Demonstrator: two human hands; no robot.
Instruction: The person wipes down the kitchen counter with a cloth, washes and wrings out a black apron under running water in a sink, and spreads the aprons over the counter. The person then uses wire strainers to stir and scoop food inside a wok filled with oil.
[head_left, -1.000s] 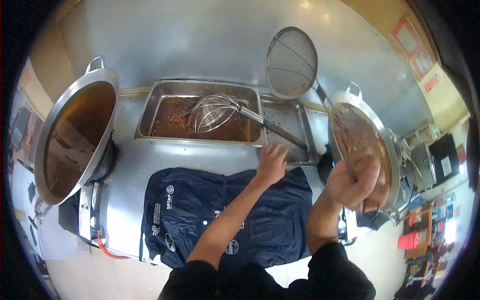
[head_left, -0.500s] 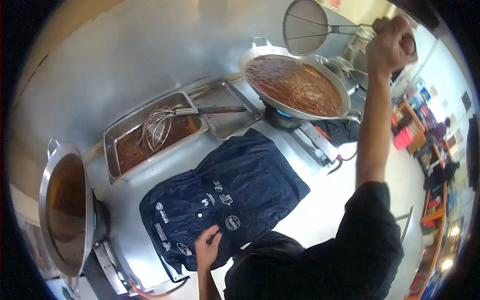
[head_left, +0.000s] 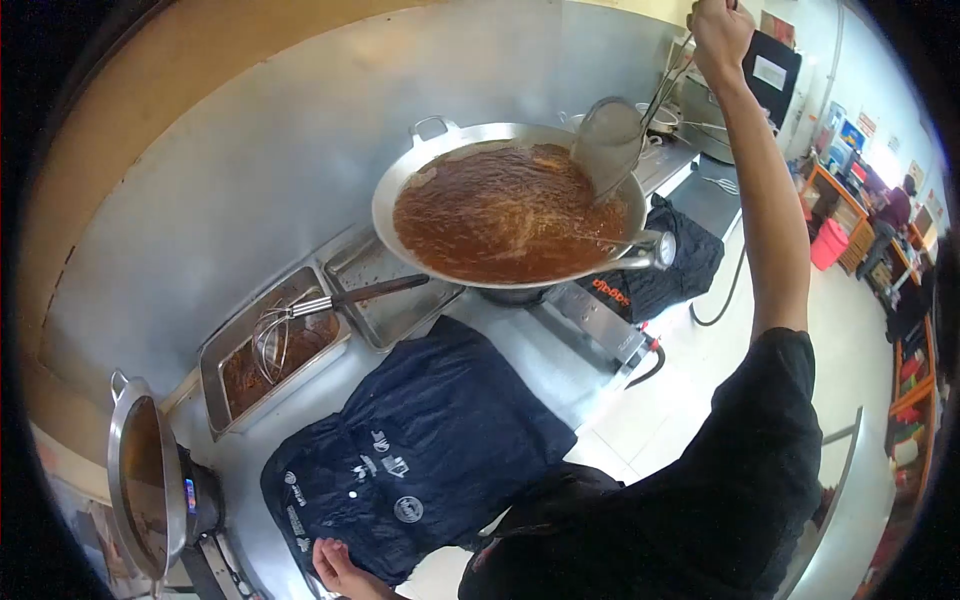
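Observation:
My right hand, raised at the top right, is wrapped round the handle of a round mesh skimmer. The skimmer hangs tilted at the right side of a wide wok, its lower edge at the surface of the dark brown bubbling liquid. A dial thermometer sits by the wok's near handle, its probe reaching over the liquid. Low in the view, my left hand holds nothing, its fingers loosely bent beside a dark printed cloth.
A whisk rests across a steel pan with brown residue and a shallow tray. A second wok stands on a burner at left. A black cloth lies beyond the burner control box. A person stands far right.
My right hand has brought the skimmer down from above the wok to the liquid's right side. The view has shifted, with the wok nearer the middle. My left hand sits lower in view.

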